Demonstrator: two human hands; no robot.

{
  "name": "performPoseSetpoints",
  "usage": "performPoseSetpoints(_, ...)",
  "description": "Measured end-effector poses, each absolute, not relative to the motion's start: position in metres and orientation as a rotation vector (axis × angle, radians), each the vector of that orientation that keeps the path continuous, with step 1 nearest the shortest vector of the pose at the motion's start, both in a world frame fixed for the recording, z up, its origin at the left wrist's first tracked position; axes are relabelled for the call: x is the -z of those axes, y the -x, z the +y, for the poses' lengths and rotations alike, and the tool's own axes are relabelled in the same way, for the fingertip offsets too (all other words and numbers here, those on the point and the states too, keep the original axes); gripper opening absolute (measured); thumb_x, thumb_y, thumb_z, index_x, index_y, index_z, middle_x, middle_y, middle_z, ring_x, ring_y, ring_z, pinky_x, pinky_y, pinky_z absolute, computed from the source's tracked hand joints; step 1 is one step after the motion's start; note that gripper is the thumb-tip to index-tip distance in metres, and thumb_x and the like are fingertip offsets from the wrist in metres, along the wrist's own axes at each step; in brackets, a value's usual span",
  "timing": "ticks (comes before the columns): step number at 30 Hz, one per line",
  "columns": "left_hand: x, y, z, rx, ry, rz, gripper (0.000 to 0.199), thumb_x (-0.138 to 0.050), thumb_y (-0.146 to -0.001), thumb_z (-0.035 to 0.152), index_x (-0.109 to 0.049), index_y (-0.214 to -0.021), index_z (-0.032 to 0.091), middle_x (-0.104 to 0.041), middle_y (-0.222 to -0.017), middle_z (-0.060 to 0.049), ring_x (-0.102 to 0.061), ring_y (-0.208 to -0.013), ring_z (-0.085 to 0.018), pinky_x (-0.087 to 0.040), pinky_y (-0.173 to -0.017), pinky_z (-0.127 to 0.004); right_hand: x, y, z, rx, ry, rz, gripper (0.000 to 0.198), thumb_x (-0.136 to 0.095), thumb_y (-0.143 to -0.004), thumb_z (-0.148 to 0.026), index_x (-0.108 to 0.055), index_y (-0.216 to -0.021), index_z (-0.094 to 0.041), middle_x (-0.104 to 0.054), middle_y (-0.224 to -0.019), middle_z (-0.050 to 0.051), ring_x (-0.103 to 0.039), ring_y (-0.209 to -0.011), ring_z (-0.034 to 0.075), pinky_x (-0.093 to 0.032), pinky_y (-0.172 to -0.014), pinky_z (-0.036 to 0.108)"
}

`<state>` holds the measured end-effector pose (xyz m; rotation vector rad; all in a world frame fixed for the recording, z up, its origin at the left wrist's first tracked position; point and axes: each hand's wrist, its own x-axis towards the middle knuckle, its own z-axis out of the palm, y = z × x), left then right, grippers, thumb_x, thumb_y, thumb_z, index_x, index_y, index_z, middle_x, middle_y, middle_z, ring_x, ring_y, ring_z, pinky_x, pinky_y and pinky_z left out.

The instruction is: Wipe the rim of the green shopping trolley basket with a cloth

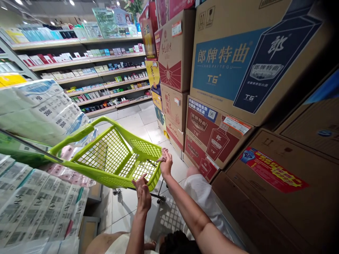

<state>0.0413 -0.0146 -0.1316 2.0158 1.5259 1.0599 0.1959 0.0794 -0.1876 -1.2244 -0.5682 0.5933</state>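
Green cart (124, 164), long axis running ahead-left, has left hand (143, 194) at its near-left corner, right hand (166, 163) at near-right, fingers bent, can't tell if gripping.

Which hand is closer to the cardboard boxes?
Right. The right hand is at the cart, on the side near the boxes; the left hand is farther off, on the other side.

ceiling lamps (71, 2) glare (the right edge is dark).

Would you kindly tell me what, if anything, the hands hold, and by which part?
Left hand and right hand are at the cart's rim; whether either grips it cannot be told.
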Motion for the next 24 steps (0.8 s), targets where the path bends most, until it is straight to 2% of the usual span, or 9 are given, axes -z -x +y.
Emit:
performPoseSetpoints(3, 0.133, -0.046, -0.017, -1.046, -2.019, 1.529, 0.093, 0.003, -0.088, 0.077, -0.055, -0.131, 0.019, -0.056, -0.086, -0.005, -0.056, -0.098, -0.025, -0.015, -0.123, -0.059, 0.197, -0.199, 0.073, -0.549, 1.407, -0.604, 0.057, -0.052, -0.069, -0.009, -0.071, -0.122, -0.018, -0.063, -0.106, 0.007, -0.062, -0.093, 0.019, -0.053, -0.087, 0.03)
performPoseSetpoints(7, 0.135, -0.052, -0.018, -1.05, -2.038, 1.543, 0.089, 0.002, -0.091, 0.074, -0.057, -0.13, 0.019, -0.055, -0.086, -0.004, -0.055, -0.1, -0.024, -0.015, -0.123, -0.059, 0.203, -0.204, 0.067, -0.615, 1.548, -0.629, 0.054, -0.048, -0.069, -0.005, -0.075, -0.115, -0.014, -0.064, -0.101, 0.008, -0.064, -0.091, 0.019, -0.053, -0.088, 0.029)
performPoseSetpoints(11, 0.139, -0.059, -0.016, -1.017, -2.093, 1.545, 0.089, 0.004, -0.093, 0.07, -0.055, -0.134, 0.017, -0.057, -0.087, -0.005, -0.054, -0.105, -0.025, -0.013, -0.123, -0.06, 0.197, -0.201, 0.064, -0.437, 1.507, -0.75, 0.06, -0.05, -0.069, -0.004, -0.072, -0.123, -0.019, -0.06, -0.124, 0.011, -0.058, -0.12, 0.022, -0.046, -0.107, 0.032)
performPoseSetpoints(13, 0.138, -0.058, -0.013, -0.969, -2.143, 1.528, 0.083, 0.001, -0.096, 0.065, -0.055, -0.136, 0.017, -0.06, -0.09, -0.006, -0.056, -0.107, -0.024, -0.012, -0.124, -0.06, 0.202, -0.198, 0.058, -0.426, 1.525, -0.765, 0.063, -0.05, -0.068, -0.004, -0.071, -0.126, -0.019, -0.061, -0.125, 0.011, -0.057, -0.124, 0.023, -0.043, -0.111, 0.036)
performPoseSetpoints(16, 0.132, -0.048, -0.007, -0.858, -2.28, 1.496, 0.062, -0.015, -0.102, 0.054, -0.062, -0.128, 0.021, -0.066, -0.103, -0.008, -0.057, -0.11, -0.023, -0.011, -0.125, -0.058, 0.212, -0.197, 0.05, -0.539, 1.571, -0.728, 0.059, -0.049, -0.066, -0.004, -0.075, -0.117, -0.017, -0.068, -0.102, 0.008, -0.066, -0.1, 0.022, -0.052, -0.097, 0.035)
performPoseSetpoints(18, 0.126, -0.035, 0.0, -0.799, -2.417, 1.525, 0.046, -0.033, -0.101, 0.049, -0.069, -0.116, 0.024, -0.067, -0.118, -0.009, -0.054, -0.121, -0.026, -0.009, -0.125, -0.058, 0.209, -0.199, 0.051, -0.563, 1.562, -0.716, 0.058, -0.048, -0.065, -0.004, -0.076, -0.114, -0.017, -0.069, -0.096, 0.006, -0.067, -0.091, 0.02, -0.055, -0.089, 0.031)
performPoseSetpoints(21, 0.12, -0.016, 0.008, -0.742, -2.581, 1.623, 0.031, -0.05, -0.096, 0.044, -0.073, -0.11, 0.028, -0.065, -0.126, -0.009, -0.044, -0.134, -0.031, -0.007, -0.124, -0.059, 0.185, -0.2, 0.054, -0.479, 1.46, -0.779, 0.068, -0.046, -0.066, -0.002, -0.07, -0.128, -0.02, -0.066, -0.117, 0.008, -0.065, -0.107, 0.019, -0.052, -0.098, 0.028)
performPoseSetpoints(24, 0.117, -0.008, 0.011, -0.686, -2.655, 1.636, 0.029, -0.052, -0.097, 0.04, -0.073, -0.112, 0.028, -0.068, -0.112, -0.008, -0.048, -0.127, -0.029, -0.012, -0.124, -0.055, 0.17, -0.189, 0.048, -0.362, 1.389, -0.912, 0.074, -0.045, -0.069, 0.0, -0.063, -0.137, -0.021, -0.061, -0.127, 0.009, -0.058, -0.123, 0.02, -0.044, -0.111, 0.033)
